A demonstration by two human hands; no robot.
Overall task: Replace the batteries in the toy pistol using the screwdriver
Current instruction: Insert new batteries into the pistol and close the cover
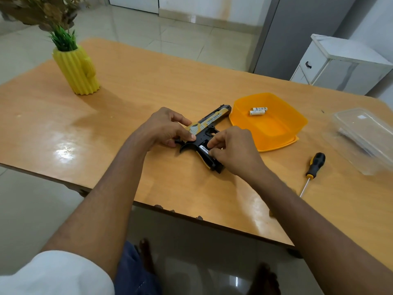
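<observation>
Head view shows the black-and-yellow plastic toy pistol [209, 133] lying flat mid-table, barrel toward 1 o'clock. Your left hand [164, 128] clamps its slide; your right hand [230, 149] pinches a black-and-white cylindrical battery [205, 149] lying along the grip, at 9 o'clock from your fingertips.

Bright, even indoor light; glare patch on table [63, 153] near left edge, soft shadows under hands; wide-angle bend at edges, slight blur at bottom.
</observation>
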